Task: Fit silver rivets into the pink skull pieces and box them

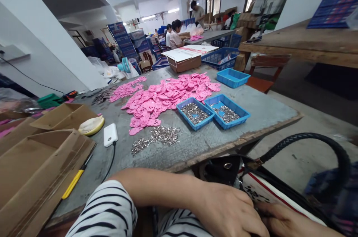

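Table: grey top, lying beyond the bag; in this head view, co-workers are much farther behind.
Bag: black and white, with braided handle, just beside the table's near edge.
Left hand: at the near side of the bag, fingers curled downward; I cannot tell if they clamp something.
Right hand: close together with the left, at the bag; its fingertips are hidden, so its hold is unclear.
Pink pieces, metal parts: beyond the bag, to its left.
Blue trays: beyond the bag.
Good handling: I think one hand should steady the bag while the other works.
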Demonstrator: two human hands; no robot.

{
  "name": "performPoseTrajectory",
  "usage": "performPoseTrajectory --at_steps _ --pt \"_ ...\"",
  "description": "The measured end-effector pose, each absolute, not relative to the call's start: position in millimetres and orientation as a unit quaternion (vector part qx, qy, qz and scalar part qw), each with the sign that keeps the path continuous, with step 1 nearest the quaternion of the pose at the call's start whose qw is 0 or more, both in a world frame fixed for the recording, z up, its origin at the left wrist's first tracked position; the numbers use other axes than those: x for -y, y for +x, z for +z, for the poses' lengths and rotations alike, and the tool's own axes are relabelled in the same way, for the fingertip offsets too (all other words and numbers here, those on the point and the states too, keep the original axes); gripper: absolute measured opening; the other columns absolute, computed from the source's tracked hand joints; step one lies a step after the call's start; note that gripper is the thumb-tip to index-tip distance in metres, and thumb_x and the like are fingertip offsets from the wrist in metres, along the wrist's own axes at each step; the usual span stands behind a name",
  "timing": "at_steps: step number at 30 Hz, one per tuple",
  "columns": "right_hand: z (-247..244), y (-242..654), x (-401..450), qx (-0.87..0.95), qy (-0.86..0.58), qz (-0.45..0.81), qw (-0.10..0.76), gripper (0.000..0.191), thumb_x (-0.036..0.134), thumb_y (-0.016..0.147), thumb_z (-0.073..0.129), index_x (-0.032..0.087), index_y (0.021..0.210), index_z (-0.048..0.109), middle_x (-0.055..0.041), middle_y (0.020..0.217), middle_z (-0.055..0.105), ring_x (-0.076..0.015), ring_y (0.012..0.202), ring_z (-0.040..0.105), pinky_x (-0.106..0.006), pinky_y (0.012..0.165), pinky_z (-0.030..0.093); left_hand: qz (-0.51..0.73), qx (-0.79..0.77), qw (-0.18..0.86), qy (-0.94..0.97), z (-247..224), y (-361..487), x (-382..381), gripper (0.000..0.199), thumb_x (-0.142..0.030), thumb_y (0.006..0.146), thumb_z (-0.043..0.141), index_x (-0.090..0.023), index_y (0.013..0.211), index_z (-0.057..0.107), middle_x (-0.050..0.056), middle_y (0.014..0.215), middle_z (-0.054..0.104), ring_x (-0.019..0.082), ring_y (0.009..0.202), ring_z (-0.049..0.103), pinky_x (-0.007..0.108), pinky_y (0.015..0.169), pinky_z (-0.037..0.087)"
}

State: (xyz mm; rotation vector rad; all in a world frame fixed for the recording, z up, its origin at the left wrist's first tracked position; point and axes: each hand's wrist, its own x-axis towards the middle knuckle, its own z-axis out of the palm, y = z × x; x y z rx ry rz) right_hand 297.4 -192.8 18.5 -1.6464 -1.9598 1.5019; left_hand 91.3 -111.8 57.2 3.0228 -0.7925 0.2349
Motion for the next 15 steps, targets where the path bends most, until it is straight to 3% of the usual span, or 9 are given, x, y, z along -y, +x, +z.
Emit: performPoseTrajectory --at_steps 4,7,10,13,15 --pt "27.3 283.3 188.1 0.626 -0.593 0.492 0.124 0.034 0.027 0.079 0.042 0.026 0.087 0.075 -0.0074 0.089 0.074 -0.0269 0.088 0.07 -0.034 0.073 0.058 0.057 0.26 0.01 0.964 62.5 95.9 110.5 0.038 -0.029 0.092 0.039 -0.026 0.095 0.077 0.001 0.116 0.069 0.013 0.1 0.066 0.023 0.085 0.05" --pt "35.9 278.6 179.8 0.547 -0.625 0.541 0.133 0.042 0.028 0.079 0.039 0.02 0.101 0.074 -0.0086 0.103 0.072 -0.0275 0.103 0.066 -0.038 0.091 0.053 0.074 0.271 0.015 0.96 60.2 94.9 107.2 0.037 -0.03 0.093 0.041 -0.026 0.091 0.078 0.003 0.114 0.07 0.013 0.097 0.066 0.024 0.084 0.05" --pt "43.5 289.9 168.3 0.558 -0.598 0.567 0.093 0.05 0.033 0.075 0.047 0.015 0.117 0.068 -0.0093 0.127 0.062 -0.03 0.122 0.054 -0.039 0.107 0.039 0.111 0.266 0.034 0.957 54.2 89.2 106.2 0.037 -0.028 0.094 0.04 -0.024 0.093 0.076 0.005 0.111 0.07 0.014 0.096 0.066 0.026 0.085 0.049" --pt "49.1 307.2 159.5 0.614 -0.532 0.581 0.051 0.057 0.036 0.075 0.051 0.015 0.127 0.062 -0.0078 0.139 0.053 -0.0314 0.133 0.042 -0.042 0.115 0.027 0.12 0.244 0.054 0.961 49.5 82.6 110.4 0.03 -0.026 0.092 0.044 -0.02 0.089 0.073 0.008 0.108 0.069 0.017 0.097 0.064 0.028 0.086 0.048" --pt "49.8 315.1 156.6 0.653 -0.478 0.587 0.022 0.065 0.027 0.069 0.056 0.016 0.132 0.056 -0.007 0.14 0.052 -0.0303 0.133 0.042 -0.04 0.114 0.028 0.12 0.222 0.08 0.964 48.7 79.4 113.1 0.024 -0.025 0.09 0.048 -0.017 0.091 0.071 0.009 0.106 0.069 0.017 0.095 0.062 0.03 0.086 0.047"
